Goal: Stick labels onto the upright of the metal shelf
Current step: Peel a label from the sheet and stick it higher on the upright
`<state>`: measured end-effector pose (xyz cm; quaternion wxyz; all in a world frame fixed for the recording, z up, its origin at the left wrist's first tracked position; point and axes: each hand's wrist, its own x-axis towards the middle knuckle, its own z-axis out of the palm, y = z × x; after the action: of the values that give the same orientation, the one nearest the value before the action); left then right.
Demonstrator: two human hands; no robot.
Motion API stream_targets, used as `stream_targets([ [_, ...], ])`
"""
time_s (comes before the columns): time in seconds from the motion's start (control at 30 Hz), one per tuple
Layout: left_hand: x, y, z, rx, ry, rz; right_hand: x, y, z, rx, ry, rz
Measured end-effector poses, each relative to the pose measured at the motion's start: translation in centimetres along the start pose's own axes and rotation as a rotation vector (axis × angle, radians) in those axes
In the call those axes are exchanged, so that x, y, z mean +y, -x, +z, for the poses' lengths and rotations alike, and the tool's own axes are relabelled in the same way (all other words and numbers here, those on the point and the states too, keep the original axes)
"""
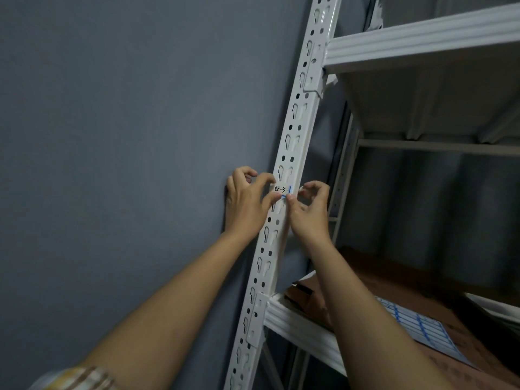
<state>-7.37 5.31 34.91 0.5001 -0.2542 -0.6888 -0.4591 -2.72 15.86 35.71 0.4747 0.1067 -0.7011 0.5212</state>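
- While the white upright (292, 136) of the metal shelf runs slanted up through the middle of the view, a small white label (282, 190) is being held flat against its front face, about halfway between the two shelf levels.
- Some handwriting in black is seen on the label, plus a blue line down its right edge and along the bottom; the writing is too small to be read properly.
- The left hand (247, 201) is curled in from the wall side, and the left end of the label is pinched between thumb and forefinger, so that hand is closed on the label.
- The right hand (309, 209) is brought in from the shelf side, with the label's right end pinched by its thumb and forefinger; the other fingers are loosely curled above.
- So the label is gripped at both ends; whether it's fully stuck down can't be told from this angle.
- Rows of keyhole slots and round holes are punched all along the upright.
- A grey-blue wall (112, 136) is seen behind the left hand, just beside the upright.
- One white shelf board (422, 43) is fixed to the upright above the hands, another (298, 322) below them.
- On the lower shelf a brown cardboard box (478, 350) is laid, and a label sheet (416, 325) with blue-edged rows is lying on top of it, partly hidden by the right forearm.
- A striped sleeve (81, 378) is visible at the bottom left.
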Motion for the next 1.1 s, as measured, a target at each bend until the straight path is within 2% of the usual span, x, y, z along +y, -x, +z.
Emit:
stream_targets([
  [0.23, 0.1, 0.6, 0.6, 0.035, 0.044, -0.002, -0.2, 0.7, 0.2, 0.030, 0.051, -0.004],
  [0.47, -0.1, -0.6, -0.1, -0.105, -0.020, 0.049, -0.4, 0.7, 0.6, 0.056, 0.094, -0.001],
  [0.87, -0.1, 0.9, 1.2, 0.039, 0.039, 0.001, 0.5, 0.6, 1.0, 0.083, 0.097, -0.008],
  [1.03, -0.6, 0.4, 1.7, -0.058, 0.095, 0.002, 1.1, 0.5, 1.5, 0.124, 0.151, -0.031],
  [1.1, -1.0, 0.2, 1.6, -0.051, 0.106, 0.011, 1.3, 0.5, 1.6, 0.133, 0.163, -0.035],
])
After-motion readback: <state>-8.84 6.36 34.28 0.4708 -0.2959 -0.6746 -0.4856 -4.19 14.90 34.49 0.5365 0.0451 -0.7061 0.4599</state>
